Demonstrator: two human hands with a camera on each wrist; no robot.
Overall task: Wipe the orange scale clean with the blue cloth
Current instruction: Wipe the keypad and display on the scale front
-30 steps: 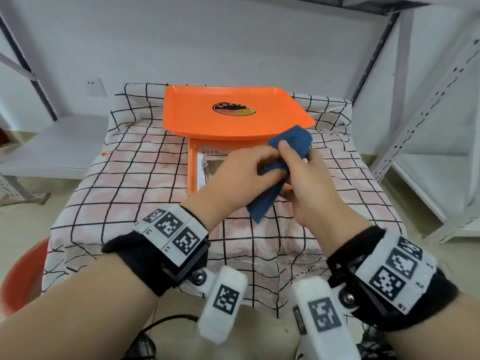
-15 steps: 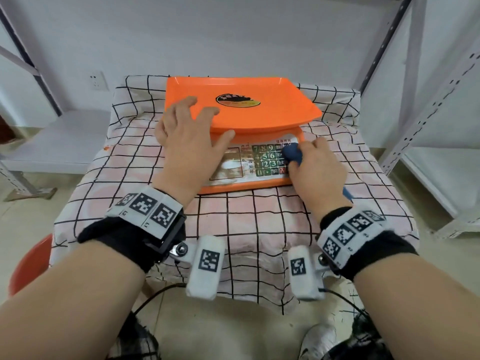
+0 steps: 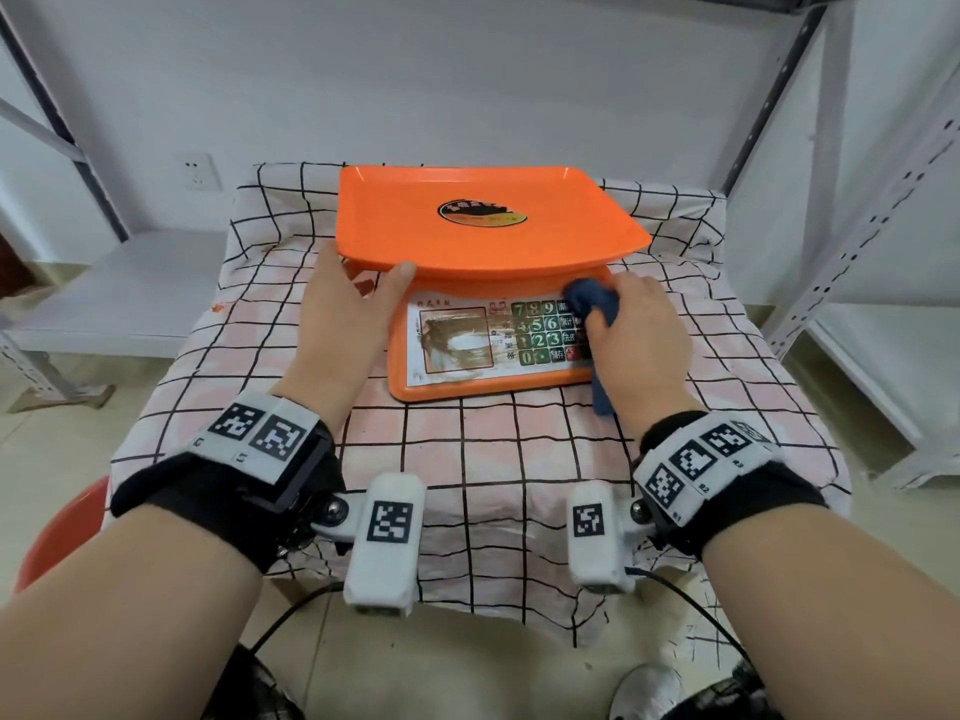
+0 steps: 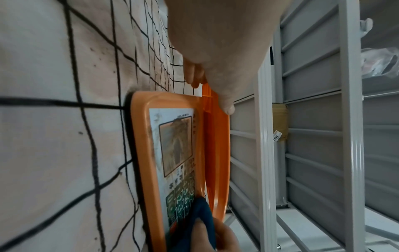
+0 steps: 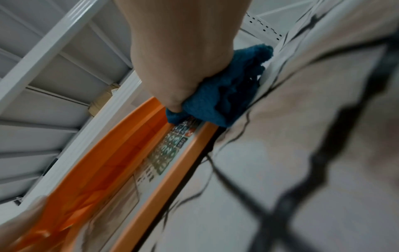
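Observation:
The orange scale (image 3: 483, 241) stands on a checked tablecloth, its front panel (image 3: 467, 340) smeared brown over the display. My left hand (image 3: 363, 288) grips the tray's front-left corner, thumb on the rim and fingers underneath; the left wrist view shows that left hand (image 4: 207, 85) on the scale (image 4: 142, 153). My right hand (image 3: 628, 324) holds the bunched blue cloth (image 3: 595, 304) against the keypad's right side. In the right wrist view the right hand (image 5: 177, 68) presses the cloth (image 5: 226, 95) onto the scale (image 5: 121, 153). The cloth (image 4: 202, 214) covers the keys beneath it.
The tablecloth (image 3: 519, 449) drapes over a small table. Grey metal shelving (image 3: 857, 226) rises close on the right, and a low shelf (image 3: 130, 283) sits on the left. A red stool (image 3: 57, 532) is at lower left. Cables (image 3: 291, 615) trail on the floor.
One second ago both hands held the cloth in the air. Since then the left hand went onto the tray and slid to its front-left corner; the right hand brought the cloth onto the keypad.

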